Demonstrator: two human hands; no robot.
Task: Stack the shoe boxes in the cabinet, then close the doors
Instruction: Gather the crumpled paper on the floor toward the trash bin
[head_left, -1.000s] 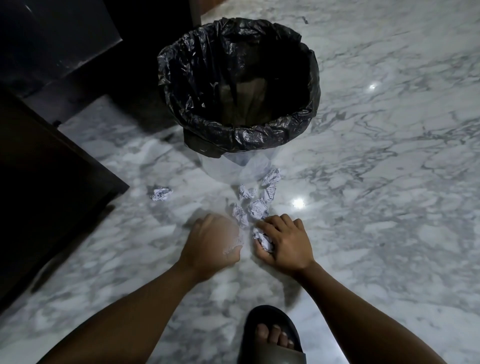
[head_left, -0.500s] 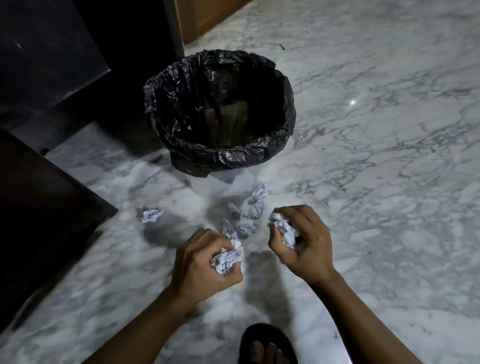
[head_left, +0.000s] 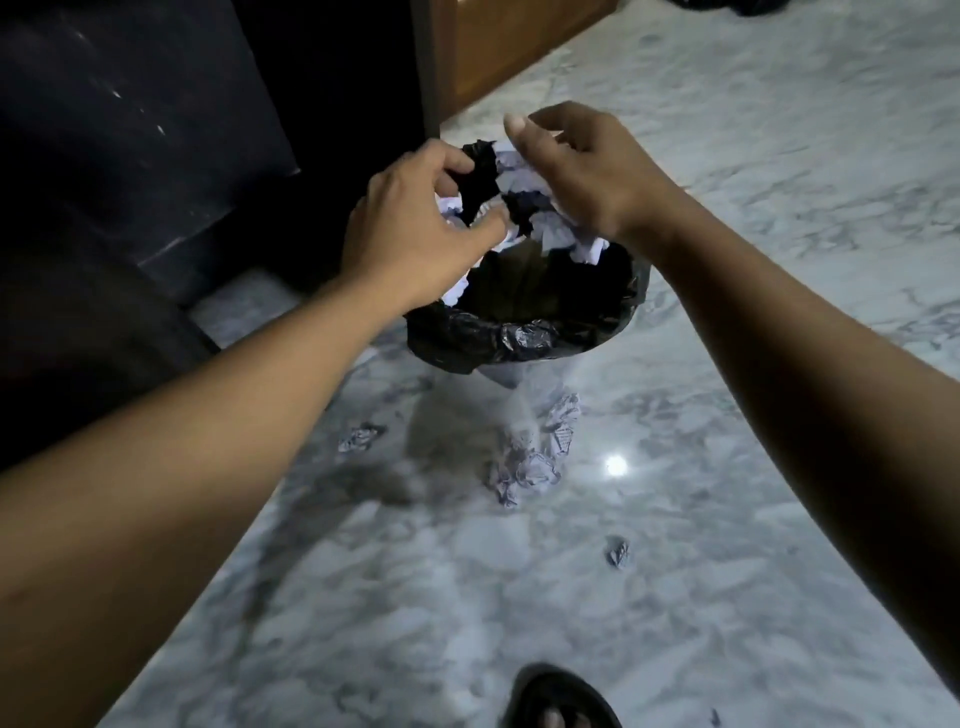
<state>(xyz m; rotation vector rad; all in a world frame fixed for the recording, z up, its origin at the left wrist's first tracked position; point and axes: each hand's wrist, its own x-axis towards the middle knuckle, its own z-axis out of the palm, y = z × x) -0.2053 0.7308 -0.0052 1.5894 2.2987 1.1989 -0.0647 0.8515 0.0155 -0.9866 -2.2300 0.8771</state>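
Both hands over black-lined bin (head_left: 524, 336), 12 o'clock of frame. Left hand (head_left: 410, 228): fingers curled loosely round crumpled paper (head_left: 449, 207). Right hand (head_left: 587, 171): fingers parted, relaxed; white paper (head_left: 558, 236) just under palm, touching or apart cannot tell. Loose wads (head_left: 535, 470) on marble floor (head_left: 727, 415) at 6 o'clock of bin; single wad (head_left: 358, 438) at 7. Sandalled foot (head_left: 561, 696) at bottom edge.

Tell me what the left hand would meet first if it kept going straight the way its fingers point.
Probably the crumpled paper over the bin, between the two hands, with the right hand just beyond it. Depth is hard to judge from this one view.
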